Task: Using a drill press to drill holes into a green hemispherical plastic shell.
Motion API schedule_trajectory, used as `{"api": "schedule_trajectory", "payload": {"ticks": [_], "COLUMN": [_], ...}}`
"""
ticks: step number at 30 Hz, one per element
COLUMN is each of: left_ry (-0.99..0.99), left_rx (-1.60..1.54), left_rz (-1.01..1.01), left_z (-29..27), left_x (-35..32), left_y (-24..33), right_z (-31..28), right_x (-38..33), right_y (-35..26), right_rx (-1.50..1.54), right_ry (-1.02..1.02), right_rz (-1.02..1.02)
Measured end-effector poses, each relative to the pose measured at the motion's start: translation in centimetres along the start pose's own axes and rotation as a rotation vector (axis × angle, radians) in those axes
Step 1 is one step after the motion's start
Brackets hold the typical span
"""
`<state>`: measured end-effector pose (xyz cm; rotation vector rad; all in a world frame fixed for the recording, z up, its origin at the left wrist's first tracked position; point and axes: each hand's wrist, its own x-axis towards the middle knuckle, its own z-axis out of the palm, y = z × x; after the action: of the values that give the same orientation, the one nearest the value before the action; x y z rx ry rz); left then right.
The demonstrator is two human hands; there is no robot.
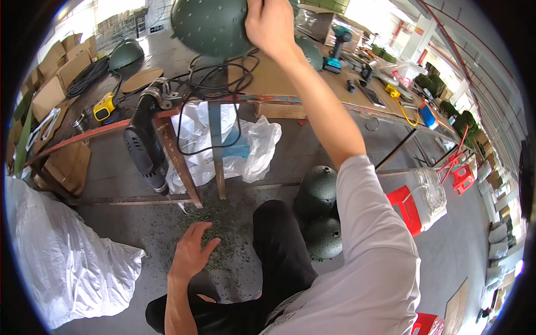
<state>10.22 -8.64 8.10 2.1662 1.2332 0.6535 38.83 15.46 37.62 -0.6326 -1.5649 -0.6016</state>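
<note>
My right hand (pixel 270 27) reaches far forward over the workbench, its fingers closed on the rim of a dark green plastic dome (pixel 207 27) dotted with small holes or studs. Part of that dome is cut off by the upper edge of the view. Low over my lap, my left hand (pixel 193 249) is empty, with thumb and fingers apart. A black power drill (pixel 146 146) is clamped to the bench edge, pointing down, its cable looped beside it. Green shavings (pixel 220 237) lie on the floor below. Similar green domes (pixel 318 192) are stacked by my right leg.
More domes (pixel 126 54) rest on the bench (pixel 268 84). Toward the right are a teal cordless drill (pixel 335 51), a phone (pixel 371 95) and a yellow tool (pixel 394 91). A white sack (pixel 67 257) stands at left; a red stool (pixel 405 210) is at right.
</note>
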Motion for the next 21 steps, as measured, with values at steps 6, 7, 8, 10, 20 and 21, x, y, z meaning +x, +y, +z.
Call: {"api": "schedule_trajectory", "payload": {"ticks": [6,7,8,10,20,21], "left_ry": [0.111,0.111,0.113,0.067,-0.016,-0.109], "left_rx": [-0.556,-0.786,-1.015,-1.129,-0.913,-0.794], "left_rz": [0.139,0.210,0.268,0.255,-0.217,-0.286], "left_z": [2.1,2.1,2.3,3.9,4.8,3.7], "left_x": [0.2,0.3,0.1,-0.8,-3.0,-3.8], "left_y": [1.5,2.3,2.9,3.0,-0.2,-0.8], "right_z": [-13.4,-15.0,-16.1,-17.5,-17.1,-16.9], "right_x": [-10.2,-12.8,-15.6,-20.7,-36.4,-35.5], "right_y": [-11.5,-12.8,-14.2,-17.0,-18.1,-17.1], "right_rx": [0.024,0.035,0.061,0.102,0.287,0.271], "right_ry": [-0.041,-0.073,-0.123,-0.205,-1.005,-1.277], "right_rz": [0.011,0.086,0.157,0.308,0.825,0.795]}}
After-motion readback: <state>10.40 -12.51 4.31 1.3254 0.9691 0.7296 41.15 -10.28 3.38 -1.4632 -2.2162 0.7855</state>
